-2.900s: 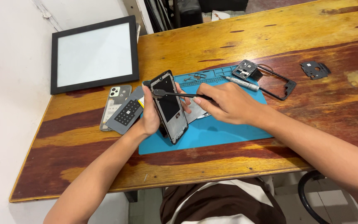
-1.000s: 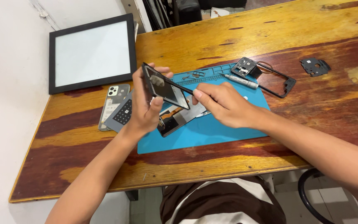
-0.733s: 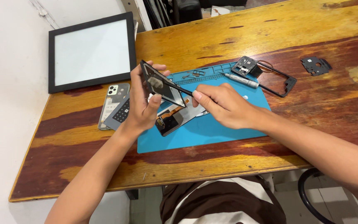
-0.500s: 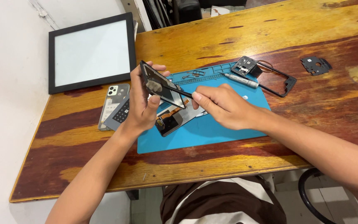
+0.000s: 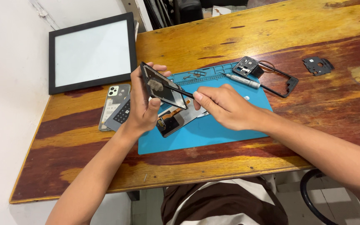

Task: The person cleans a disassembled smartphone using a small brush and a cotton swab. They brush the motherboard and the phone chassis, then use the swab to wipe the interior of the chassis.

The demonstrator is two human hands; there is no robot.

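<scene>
My left hand (image 5: 143,106) holds a black phone screen panel (image 5: 163,85), tilted up above the blue work mat (image 5: 213,133). My right hand (image 5: 226,106) grips a thin dark brush-like tool (image 5: 176,88) whose pale tip rests on the panel's upper part. Under the panel lies the opened phone body (image 5: 172,121) on the mat, joined to the panel by an orange flex strip.
A black-framed white panel (image 5: 92,52) lies at the table's back left. A phone back cover and a dark keypad part (image 5: 115,109) sit left of the mat. A screwdriver (image 5: 242,80), black phone frame (image 5: 278,79) and small black plate (image 5: 317,66) lie at the right.
The screen panel has been lifted off the phone body and tilted up by my left hand. My right hand's tool now touches the panel's upper part.
</scene>
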